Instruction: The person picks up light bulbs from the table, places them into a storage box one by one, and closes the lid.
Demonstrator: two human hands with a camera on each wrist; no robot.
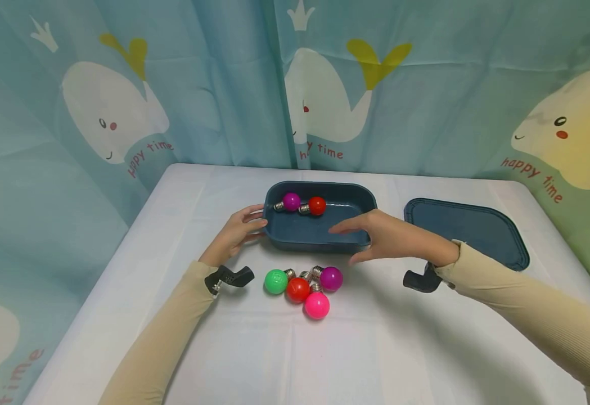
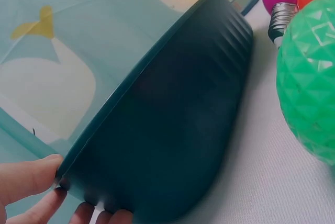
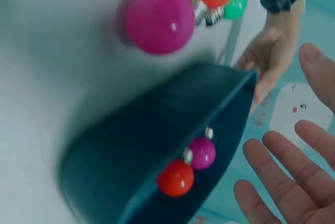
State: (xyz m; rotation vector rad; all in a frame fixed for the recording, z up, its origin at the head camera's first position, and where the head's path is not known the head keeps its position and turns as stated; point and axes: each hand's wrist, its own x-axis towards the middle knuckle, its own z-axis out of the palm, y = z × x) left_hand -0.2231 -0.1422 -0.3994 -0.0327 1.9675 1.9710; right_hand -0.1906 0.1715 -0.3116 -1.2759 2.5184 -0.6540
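Note:
My left hand (image 1: 238, 232) holds the left end of a dark blue plastic box (image 1: 320, 246), thumb at the rim and fingers against the outer wall (image 2: 157, 124). Inside the box, toward its left, lie a purple bulb (image 1: 292, 202) and a red bulb (image 1: 317, 206), both with silver screw bases. Over the box's right front part hovers my right hand (image 1: 388, 233), fingers spread and holding nothing. On the cloth in front sit a green bulb (image 1: 276, 281), a second red bulb (image 1: 297, 289), a pink bulb (image 1: 317, 306) and a second purple bulb (image 1: 332, 278), clustered with bases together.
A dark blue lid or tray (image 1: 469, 230) lies flat at the right, partly behind my right forearm. White cloth (image 1: 254, 354) covers the table. A whale-print curtain (image 1: 234, 84) hangs behind the table and along its sides.

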